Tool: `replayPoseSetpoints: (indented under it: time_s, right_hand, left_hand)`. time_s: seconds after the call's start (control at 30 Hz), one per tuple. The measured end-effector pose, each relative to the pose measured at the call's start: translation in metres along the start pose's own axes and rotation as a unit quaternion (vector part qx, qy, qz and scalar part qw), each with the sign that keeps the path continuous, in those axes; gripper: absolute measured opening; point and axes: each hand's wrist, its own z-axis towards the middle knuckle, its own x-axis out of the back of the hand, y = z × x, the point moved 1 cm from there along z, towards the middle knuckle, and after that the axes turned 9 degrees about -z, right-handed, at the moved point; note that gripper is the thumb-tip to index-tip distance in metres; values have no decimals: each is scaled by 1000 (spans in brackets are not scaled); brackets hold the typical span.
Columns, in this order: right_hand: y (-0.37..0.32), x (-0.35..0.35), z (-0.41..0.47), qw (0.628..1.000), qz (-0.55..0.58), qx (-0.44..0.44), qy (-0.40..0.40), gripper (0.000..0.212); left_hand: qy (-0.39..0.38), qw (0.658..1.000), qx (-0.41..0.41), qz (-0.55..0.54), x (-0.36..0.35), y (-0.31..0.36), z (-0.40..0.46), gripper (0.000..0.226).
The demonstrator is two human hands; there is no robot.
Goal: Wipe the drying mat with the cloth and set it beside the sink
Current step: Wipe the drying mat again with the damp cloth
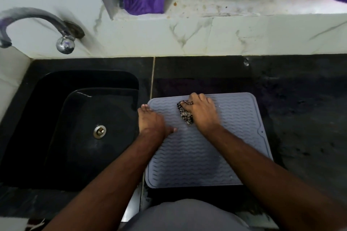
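With the drying mat (202,148) lying flat on the table (300,118) just beside the sink (56,118), pinned by the flat-fingered left hand (152,122), the cloth (185,111) bunched in the right hand (201,112) is best drawn along the ridges under firm pressure.

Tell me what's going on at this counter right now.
A person is wiping a grey drying mat that lies flat on the dark counter, just to the right of the black sink. The right hand grips a bunched checked cloth and presses it on the far part of the mat. The left hand lies flat on the mat's left edge, holding it down. The tap above the sink shows no running water.
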Motion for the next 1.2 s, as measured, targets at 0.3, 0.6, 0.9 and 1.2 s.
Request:
replayPoseSetpoints:
  time_s: [0.3, 0.6, 0.9, 1.2]
  right_hand:
    - [142, -5, -68, 984, -78, -162, -12, 39]
    - [108, 17, -59, 978, -36, -204, 4, 33]
    - [-63, 24, 5, 992, 121, 15, 30, 39]
    - [-64, 4, 32, 995, 97, -7, -20, 42]
  left_hand:
    - [35, 999, -25, -12, -2, -1, -3, 105]
    - [162, 965, -18, -207, -51, -5, -16, 112]
    - [189, 940, -102, -265, -61, 16, -40, 61]
    - [173, 936, -114, -284, -48, 15, -43, 70]
